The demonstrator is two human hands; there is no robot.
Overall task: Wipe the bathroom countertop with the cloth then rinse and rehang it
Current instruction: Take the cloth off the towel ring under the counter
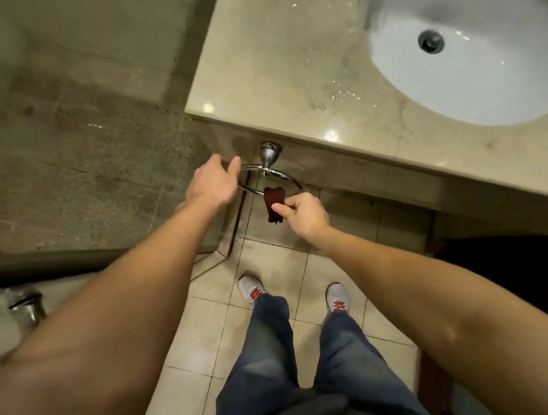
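Showing a small dark red cloth (271, 204) draped over the near arc of a chrome ring (266, 170), hanging down toward the tiled floor (278, 313). Pinching the cloth's upper fold with the right grip (304, 215), thumb and curled fingers closing tight on the fabric just under the ring. Holding the ring's left side with the left grip (214, 183), fingers and thumb wrapping the metal, carrying nothing else. Hanging from a mount on the front face of the counter (283, 68), just below its left corner, well apart from the sink (491, 77) to the right. Glinting with water drops between that corner and the sink.

Judging the step as handling the cloth at the ring. Not telling from this view whether coming off for wiping or going back on after rinsing.

Doing it well either way:
- Steadying the ring with the left grip, preventing swing.
- Feeding the fabric smoothly over the metal rather than yanking.
- If hanging, evening both tails, avoiding a slide to the floor.
- If taking, gathering the whole cloth before lifting clear.
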